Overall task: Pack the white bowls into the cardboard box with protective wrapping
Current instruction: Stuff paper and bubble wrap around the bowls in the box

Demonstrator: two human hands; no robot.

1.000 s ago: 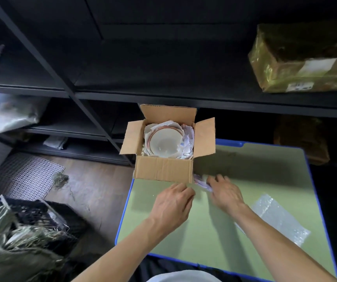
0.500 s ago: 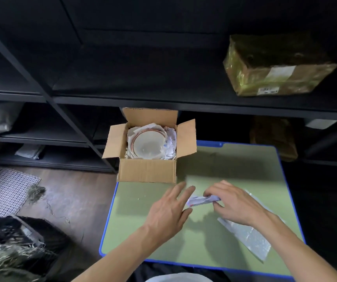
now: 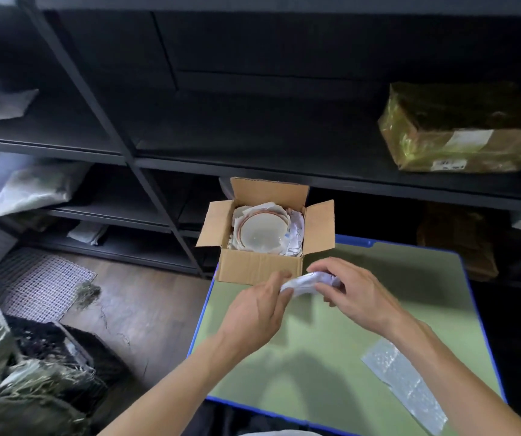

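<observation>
An open cardboard box (image 3: 260, 267) stands at the far left corner of the green table (image 3: 315, 366), flaps up. Inside it a white bowl (image 3: 263, 229) with a reddish rim lies face up, bedded in crumpled white paper (image 3: 295, 229). Just in front of the box both hands hold a crumpled wad of white paper (image 3: 306, 283) above the table. My left hand (image 3: 257, 313) pinches its left end. My right hand (image 3: 358, 292) curls over its right part.
A strip of bubble wrap (image 3: 405, 385) lies on the table's near right. Dark metal shelving (image 3: 146, 171) rises behind the box, with a taped brown parcel (image 3: 460, 133) upper right and plastic bags (image 3: 35, 187) at left. A black crate with straw (image 3: 32, 357) sits on the floor.
My right hand picked the paper wad up from beside the box and raised it off the table. My left hand came over and took hold of its other end.
</observation>
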